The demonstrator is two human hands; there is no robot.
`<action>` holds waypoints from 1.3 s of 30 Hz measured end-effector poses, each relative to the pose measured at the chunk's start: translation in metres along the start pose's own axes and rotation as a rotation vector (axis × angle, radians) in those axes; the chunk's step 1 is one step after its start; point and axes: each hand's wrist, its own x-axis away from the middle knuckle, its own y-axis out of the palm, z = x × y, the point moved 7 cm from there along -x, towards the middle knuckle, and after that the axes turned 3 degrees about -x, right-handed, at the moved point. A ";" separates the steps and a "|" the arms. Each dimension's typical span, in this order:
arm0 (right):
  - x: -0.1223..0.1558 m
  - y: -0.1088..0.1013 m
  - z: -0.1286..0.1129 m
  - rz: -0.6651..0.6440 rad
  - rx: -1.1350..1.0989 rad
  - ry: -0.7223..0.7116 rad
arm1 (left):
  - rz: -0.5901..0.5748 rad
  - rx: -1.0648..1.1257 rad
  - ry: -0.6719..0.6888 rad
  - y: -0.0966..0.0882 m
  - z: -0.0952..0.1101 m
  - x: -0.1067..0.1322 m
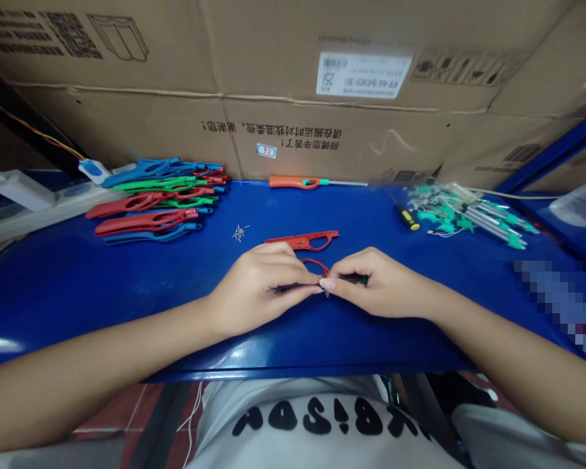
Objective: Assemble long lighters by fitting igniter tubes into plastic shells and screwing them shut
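My left hand [261, 283] and my right hand [378, 283] meet at the middle of the blue table [78, 280], fingers pinched together on a red lighter shell half [316, 264] with a dark part inside it. Only its red trigger loop shows between the hands. My right hand also covers a dark green-tipped piece [359, 279]. Just behind lies another red lighter shell half [305, 240], flat on the table. A few small screws [239, 232] lie to its left.
A pile of red, green and blue shell halves [159, 198] sits at the back left. A finished orange lighter [303, 183] lies by the cardboard boxes [293, 91]. Teal-ended metal tubes [469, 212] and a yellow-black screwdriver [406, 218] lie at the back right.
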 end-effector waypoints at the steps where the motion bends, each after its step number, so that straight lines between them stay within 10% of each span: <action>1: 0.000 0.001 0.002 0.003 0.005 0.019 | -0.004 -0.012 0.004 0.001 0.001 0.000; 17: 0.004 -0.036 0.004 0.236 0.046 0.010 | -0.213 0.450 -0.697 0.010 -0.061 0.006; 39: 0.003 -0.018 0.018 -0.104 0.366 0.034 | -0.275 -0.175 -0.292 -0.004 -0.049 0.003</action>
